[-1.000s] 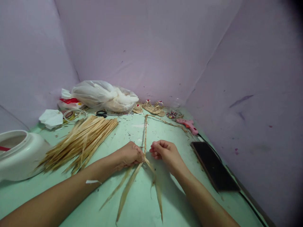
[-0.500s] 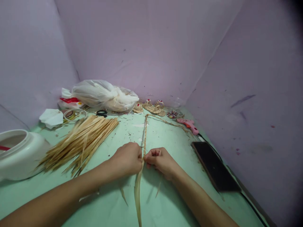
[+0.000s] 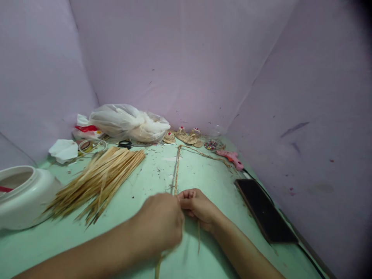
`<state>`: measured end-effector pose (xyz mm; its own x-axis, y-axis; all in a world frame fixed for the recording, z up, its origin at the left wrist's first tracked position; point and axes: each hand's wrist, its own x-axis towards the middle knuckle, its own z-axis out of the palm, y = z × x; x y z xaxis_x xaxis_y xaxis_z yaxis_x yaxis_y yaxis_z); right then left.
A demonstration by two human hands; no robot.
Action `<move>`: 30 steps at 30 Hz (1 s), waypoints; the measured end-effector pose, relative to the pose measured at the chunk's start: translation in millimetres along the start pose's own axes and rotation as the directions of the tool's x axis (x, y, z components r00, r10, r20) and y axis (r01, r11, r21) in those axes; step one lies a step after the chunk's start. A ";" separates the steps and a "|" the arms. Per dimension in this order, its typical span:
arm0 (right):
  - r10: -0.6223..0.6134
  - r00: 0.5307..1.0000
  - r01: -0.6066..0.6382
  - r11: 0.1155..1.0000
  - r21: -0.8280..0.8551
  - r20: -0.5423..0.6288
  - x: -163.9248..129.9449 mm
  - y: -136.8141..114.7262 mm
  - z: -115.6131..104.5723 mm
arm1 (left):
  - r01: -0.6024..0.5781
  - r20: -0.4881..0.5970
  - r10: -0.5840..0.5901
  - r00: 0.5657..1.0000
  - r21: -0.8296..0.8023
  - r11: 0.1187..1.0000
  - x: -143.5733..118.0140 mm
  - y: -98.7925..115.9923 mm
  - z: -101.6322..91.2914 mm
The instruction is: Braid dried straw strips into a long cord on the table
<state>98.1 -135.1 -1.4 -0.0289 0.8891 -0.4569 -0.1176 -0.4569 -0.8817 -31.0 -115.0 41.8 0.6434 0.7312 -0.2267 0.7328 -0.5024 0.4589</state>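
Note:
A thin braided cord (image 3: 176, 174) of dried leaf runs from the back of the table toward me, bending sharply at its far end. My right hand (image 3: 196, 205) is closed in a pinch on its near end, and a narrow strand (image 3: 198, 236) hangs below those fingers. Close beside it on the left, my left hand (image 3: 162, 221) is closed and smeared by motion, partly covering the join. Out from under it comes a pale dried leaf strip (image 3: 157, 267), which it appears to grip; its fingertips are hidden.
Left lies a bundle of dried leaf strips (image 3: 101, 178), beside a white jar (image 3: 29, 201). Behind are a plastic bag (image 3: 128, 122), scissors (image 3: 124, 143) and small woven pieces (image 3: 187, 135). At right are a pink glue gun (image 3: 231, 158) and a dark phone-like slab (image 3: 266, 209) with a cable.
My left hand has moved down and toward me, drawing the leaf strip with it. The right hand keeps its pinch at the cord. The view has tilted slightly upward.

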 end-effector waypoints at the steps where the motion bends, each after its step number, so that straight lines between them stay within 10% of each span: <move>1: 0.002 1.000 -0.002 1.000 0.003 0.015 -0.5 -0.7 -0.5 | 0.024 -0.076 -0.025 0.997 -0.009 1.000 4.8 -4.2 -8.4; 3: 0.003 0.999 -0.004 1.000 0.011 0.037 -1.8 -1.9 -0.8 | 0.097 -0.111 -0.122 0.986 -0.210 0.973 15.7 -12.1 -18.2; 7: -0.030 0.998 0.029 0.999 0.015 0.057 -1.7 -3.2 -1.3 | 0.344 0.355 -0.148 0.923 -0.588 0.732 31.8 -22.2 -6.8; 9: -0.027 0.998 0.028 1.000 -0.015 0.062 0.8 -2.3 -3.2 | 0.352 0.420 -0.055 0.906 -0.676 0.648 35.3 -25.1 3.7; 14: -0.145 0.989 0.130 0.914 -0.384 -0.012 4.7 4.9 -8.5 | 0.280 0.299 -0.142 0.944 -0.493 0.823 38.2 -28.2 16.3; 19: -0.467 0.882 0.141 0.382 -0.913 -0.059 -11.1 3.7 1.3 | 0.076 -0.117 -0.088 0.989 -0.103 0.992 34.8 -23.5 21.9; 23: -0.466 0.878 -0.038 0.161 -0.986 -0.110 -27.1 -3.4 15.7 | 0.061 -0.063 -0.076 0.995 -0.214 0.975 36.7 -26.3 27.4; 30: -0.332 0.943 0.000 0.048 -0.999 -0.016 -38.3 9.5 39.2 | 0.165 0.120 -0.116 0.986 -0.594 0.787 43.4 -31.7 33.5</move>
<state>59.2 -172.4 12.3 0.0281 0.9898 -0.1398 0.9858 -0.0506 -0.1602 -18.9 -82.8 -11.3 0.5759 0.7241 -0.3795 0.5511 -0.0010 0.8344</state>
